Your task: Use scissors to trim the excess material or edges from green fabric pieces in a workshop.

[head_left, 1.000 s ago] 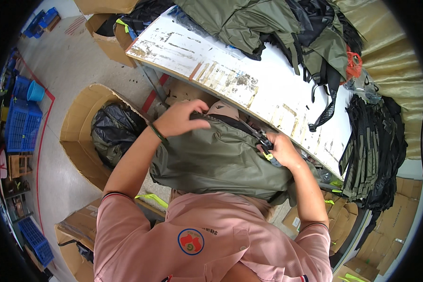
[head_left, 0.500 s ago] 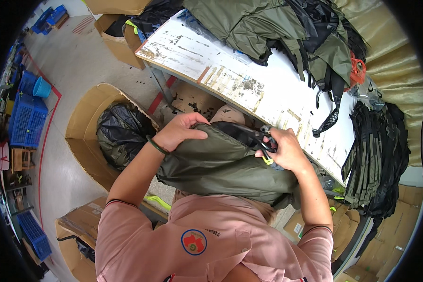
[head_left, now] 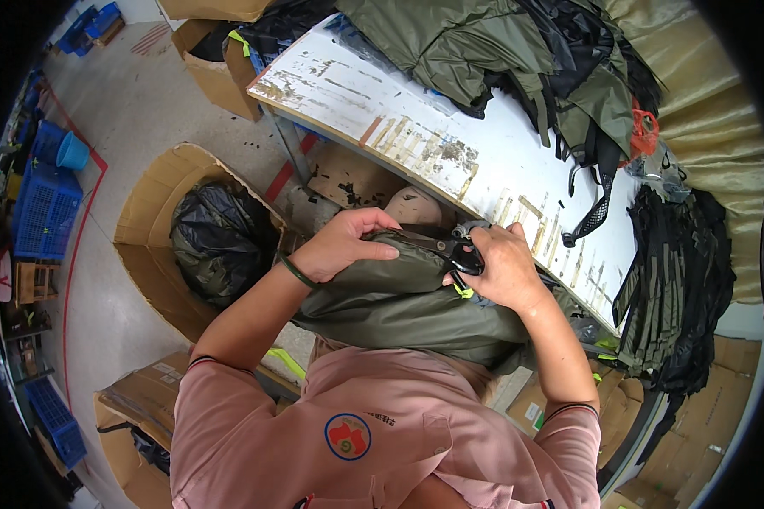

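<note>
Left hand (head_left: 344, 246), thumb and fingers partly closed at the edge of olive fabric (head_left: 407, 310), which spreads below both hands. Right hand (head_left: 505, 267), curled round black scissors (head_left: 439, 246), blades pointing toward the left fingertips.

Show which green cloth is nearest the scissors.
The green cloth between the pink shirt and the table, right beside the scissors; the others lie farther off.
</note>
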Tool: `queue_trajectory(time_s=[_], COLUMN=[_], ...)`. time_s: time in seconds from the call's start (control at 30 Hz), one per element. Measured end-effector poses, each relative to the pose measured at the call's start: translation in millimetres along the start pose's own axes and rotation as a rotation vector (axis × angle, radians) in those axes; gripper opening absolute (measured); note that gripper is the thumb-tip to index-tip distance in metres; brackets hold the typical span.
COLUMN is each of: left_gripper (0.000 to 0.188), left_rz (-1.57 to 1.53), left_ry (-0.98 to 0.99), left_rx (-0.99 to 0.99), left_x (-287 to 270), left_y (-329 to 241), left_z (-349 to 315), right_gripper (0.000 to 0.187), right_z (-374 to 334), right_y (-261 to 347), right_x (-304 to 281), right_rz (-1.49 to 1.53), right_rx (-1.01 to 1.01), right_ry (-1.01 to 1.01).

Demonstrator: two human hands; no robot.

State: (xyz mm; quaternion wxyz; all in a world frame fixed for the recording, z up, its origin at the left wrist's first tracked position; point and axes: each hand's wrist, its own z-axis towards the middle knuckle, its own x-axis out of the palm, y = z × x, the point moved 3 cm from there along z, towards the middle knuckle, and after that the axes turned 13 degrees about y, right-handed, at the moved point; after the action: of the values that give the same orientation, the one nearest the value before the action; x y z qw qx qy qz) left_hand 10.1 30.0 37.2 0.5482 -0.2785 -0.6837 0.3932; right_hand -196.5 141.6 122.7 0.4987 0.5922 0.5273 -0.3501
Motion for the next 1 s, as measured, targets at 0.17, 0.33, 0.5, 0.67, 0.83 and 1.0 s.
queue_trajectory(time_s=[0.17, 0.33, 0.5, 0.67, 0.83, 1.0], left_gripper=[0.031, 0.031, 0.031, 0.031, 0.027, 0.036], left_rz=[0.013, 0.024, 0.039, 0.255, 1.133, 0.582], left_ry=[-0.010, -0.006, 0.000, 0.019, -0.490, 0.390], left_rx=[-0.017, -0.006, -0.019, 0.171, 0.635, -0.395], left_x=[0.6, 1.2, 3.8, 22.0, 74.5, 107.3], left_y=[1.7, 2.5, 0.1, -7.3, -47.7, 28.1], left_z=[-0.6, -0.7, 0.4, -0.1, -36.4, -51.4], right_gripper=[0.049, 0.047, 0.049, 0.041, 0.017, 0.021], right_z=[-0.7, -1.4, 2.0, 28.8, 34.1, 27.9], right_y=[-5.1, -12.3, -3.5, 10.1, 23.5, 51.8], right_x=[8.9, 17.1, 8.1, 19.7, 2.4, -115.9], right_rz=[0.007, 0.057, 0.229, 0.500, 0.849, 0.895], right_rx=[0.024, 0.037, -0.011, -0.247, -0.219, -0.309], right_ry=[0.068, 0.111, -0.043, 0.000, 0.197, -0.346])
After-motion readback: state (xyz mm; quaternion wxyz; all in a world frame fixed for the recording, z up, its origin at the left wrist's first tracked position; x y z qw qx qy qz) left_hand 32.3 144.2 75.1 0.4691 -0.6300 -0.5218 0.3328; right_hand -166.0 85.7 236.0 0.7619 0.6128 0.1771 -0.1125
